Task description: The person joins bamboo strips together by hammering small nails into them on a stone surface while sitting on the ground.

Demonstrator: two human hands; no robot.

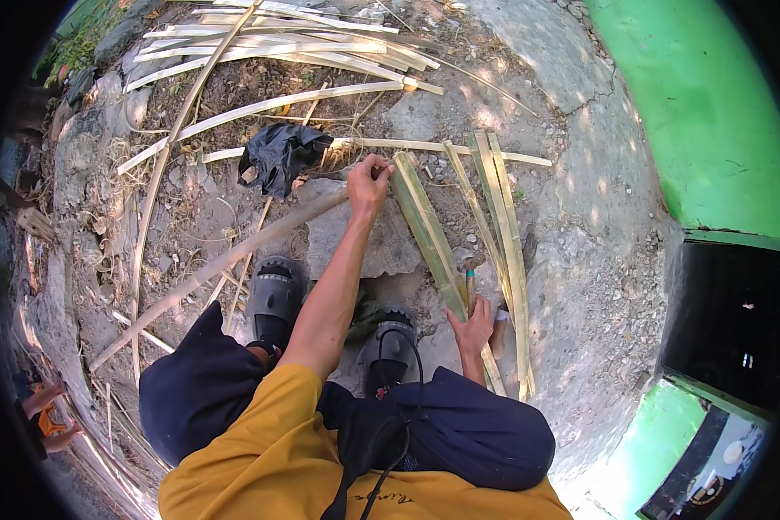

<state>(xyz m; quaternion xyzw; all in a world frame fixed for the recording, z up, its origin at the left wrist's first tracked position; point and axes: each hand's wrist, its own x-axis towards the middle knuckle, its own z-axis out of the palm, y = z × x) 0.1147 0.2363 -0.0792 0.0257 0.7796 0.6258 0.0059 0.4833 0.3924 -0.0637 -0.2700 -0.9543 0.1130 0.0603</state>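
Note:
My left hand [370,184] is closed in a pinch at the far end of a green split bamboo piece [426,225]; its fingertips partly hide what they grip. The piece slants down toward my right hand [472,331]. That hand is closed around a narrow tool [470,286] with a teal band, over the bamboo's near part. Most of the tool is hidden by the fingers. Just right of it lie a brown wooden handle [499,334] and pale bamboo strips [510,251]. A long brownish pole [225,264] runs from lower left to below my left wrist.
Many pale bamboo strips [269,52] are heaped at the far left. A crumpled black plastic bag [284,158] lies beyond my feet, in grey shoes [276,299]. A green wall [702,113] borders the right. Another person's hands [52,416] show at the far left edge.

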